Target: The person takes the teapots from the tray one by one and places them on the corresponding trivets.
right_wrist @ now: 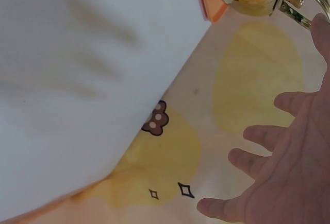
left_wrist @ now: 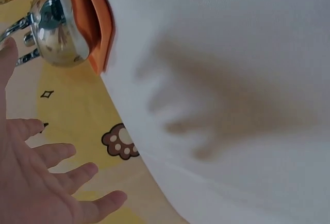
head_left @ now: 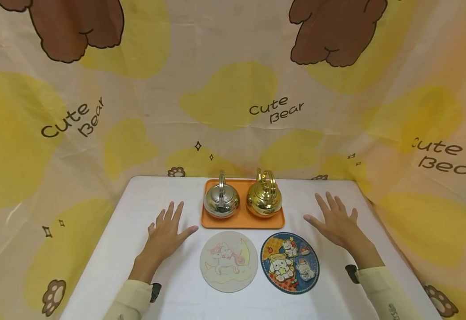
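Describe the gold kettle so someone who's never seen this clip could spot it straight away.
On the white table, find the orange tray near the far edge. The gold kettle stands on the tray's right half, on the side of the person's right hand. Its yellow shine sets it apart from the silver kettle beside it.

Metallics on orange tray [head_left: 243,217].
On my feed: silver kettle [head_left: 222,206] near left edge, gold kettle [head_left: 263,204] near right edge.
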`<action>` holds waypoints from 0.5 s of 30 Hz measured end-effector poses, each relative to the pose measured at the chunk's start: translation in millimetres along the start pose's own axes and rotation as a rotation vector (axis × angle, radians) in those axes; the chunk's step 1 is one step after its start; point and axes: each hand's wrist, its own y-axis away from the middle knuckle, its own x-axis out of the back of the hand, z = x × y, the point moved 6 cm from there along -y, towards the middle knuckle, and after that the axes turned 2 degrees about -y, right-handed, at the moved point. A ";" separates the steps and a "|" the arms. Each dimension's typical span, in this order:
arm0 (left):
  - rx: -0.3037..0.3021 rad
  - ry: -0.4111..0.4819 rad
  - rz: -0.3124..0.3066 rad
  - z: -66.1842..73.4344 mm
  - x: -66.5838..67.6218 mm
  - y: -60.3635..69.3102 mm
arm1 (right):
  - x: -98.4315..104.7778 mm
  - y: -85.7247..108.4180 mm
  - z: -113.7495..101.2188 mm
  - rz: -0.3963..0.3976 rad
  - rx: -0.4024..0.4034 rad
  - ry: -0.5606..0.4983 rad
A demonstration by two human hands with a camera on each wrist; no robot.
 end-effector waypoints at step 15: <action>-0.025 0.093 -0.037 11.9 -37.7 -21.1 | -1.0 3.4 -0.6 -0.005 -0.006 0.000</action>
